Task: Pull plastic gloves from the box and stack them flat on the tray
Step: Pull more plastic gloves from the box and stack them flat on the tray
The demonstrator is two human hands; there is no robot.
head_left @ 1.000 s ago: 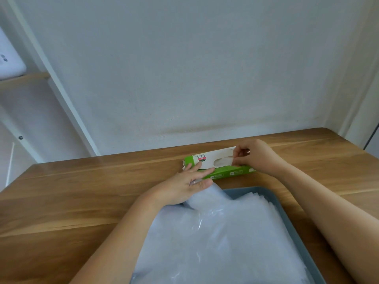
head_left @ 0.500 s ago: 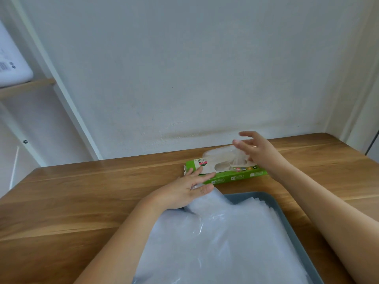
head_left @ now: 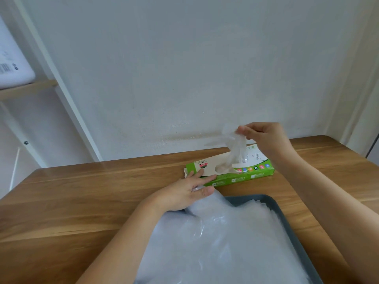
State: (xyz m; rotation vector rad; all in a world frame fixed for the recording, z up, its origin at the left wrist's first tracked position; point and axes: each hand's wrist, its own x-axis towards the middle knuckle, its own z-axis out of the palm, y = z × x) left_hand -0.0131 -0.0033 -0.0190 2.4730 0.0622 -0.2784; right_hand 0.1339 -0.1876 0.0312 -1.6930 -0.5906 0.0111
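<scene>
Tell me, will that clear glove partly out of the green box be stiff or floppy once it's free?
Probably very floppy: the glove hangs limp and crumpled below the pinch of the right hand. Likely very light too, being thin enough to see through. It may tug the box along; the left hand rests on its end, seemingly steadying it.

head cam | faces forward-down | close above table [head_left: 82, 201] | wall [head_left: 184, 68] behind

A wooden table [head_left: 82, 201] carries a green and white box [head_left: 235, 178] lying flat at the far middle, with a grey tray [head_left: 246, 199] nearer, toward the right.
</scene>
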